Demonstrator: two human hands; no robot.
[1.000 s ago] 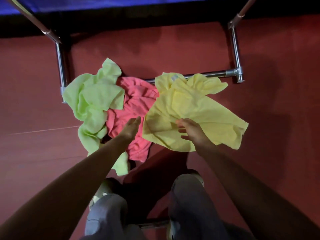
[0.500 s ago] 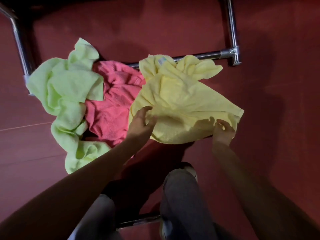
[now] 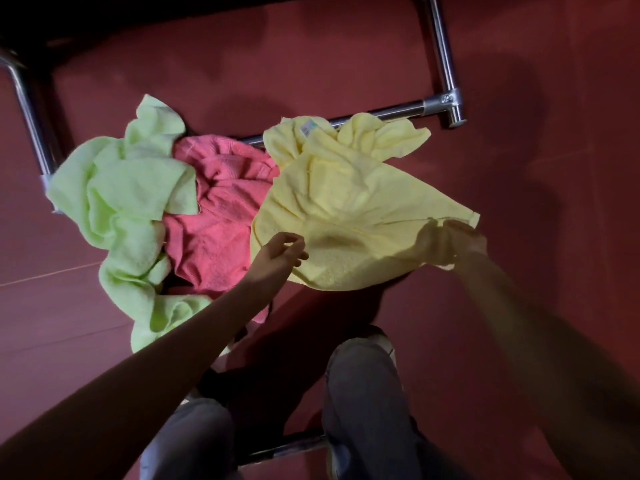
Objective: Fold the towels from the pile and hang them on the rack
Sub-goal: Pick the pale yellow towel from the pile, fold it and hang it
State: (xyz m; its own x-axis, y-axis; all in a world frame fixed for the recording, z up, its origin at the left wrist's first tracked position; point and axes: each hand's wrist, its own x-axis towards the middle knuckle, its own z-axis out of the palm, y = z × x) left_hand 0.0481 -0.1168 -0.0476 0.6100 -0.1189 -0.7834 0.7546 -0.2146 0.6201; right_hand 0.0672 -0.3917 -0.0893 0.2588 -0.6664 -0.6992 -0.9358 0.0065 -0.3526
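Lying heaped across the low rail of a metal rack (image 3: 384, 116) on a red floor (image 3: 554, 98): green towel (image 3: 117, 202) at far left, draped over the rack's left post and trailing down toward the feet; pink towel (image 3: 221, 216) bunched in the middle, partly tucked under both neighbours; yellow towel (image 3: 349, 209) at right, its upper corners and sewn label bunched against the rail. Reaching in from the lower left, left hand (image 3: 277, 258), fingers loosely curled and parted, resting at the yellow towel's near-left edge with no firm pinch visible; whether any cloth is actually caught there, impossible to tell. Further right, right hand (image 3: 450, 242), blurred, fingers closed on the towel's near-right corner and lifting that edge off the floor. None folded, none properly hung as yet. Likely trouble from here: with only one corner securely held, a lopsided lift, leaving the cloth dangling in a twist rather than opening flat for a fold; bunched far corners snagging on the rail or dragging the pink towel along, since the two overlap; loose green tail near the shoes liable to be trodden on or kicked. Containers: none in view, no basket or bin, only the bare floor and rack carrying the pile. At bottom centre, legs in grey trousers (image 3: 363, 393) above a second rail.
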